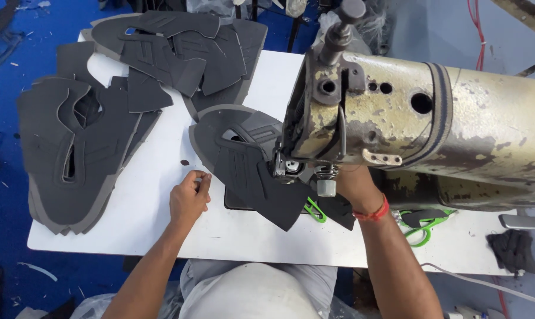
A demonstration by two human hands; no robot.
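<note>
A dark grey shoe-upper piece (244, 159) lies under the needle area of an old, worn sewing machine (433, 124). My left hand (189, 197) rests on the white table just left of that piece, its fingers curled together with nothing visible in them. My right hand (353, 184) reaches under the machine head by the presser foot and is mostly hidden; a red band sits on its wrist. What the right hand touches cannot be seen.
Stacks of similar dark grey cut pieces lie at the table's left (72, 153) and back (185, 53). Green-handled scissors (424, 227) lie right of my wrist, a dark cloth (513, 251) at the right edge. The white table (149, 218) stands on a blue floor.
</note>
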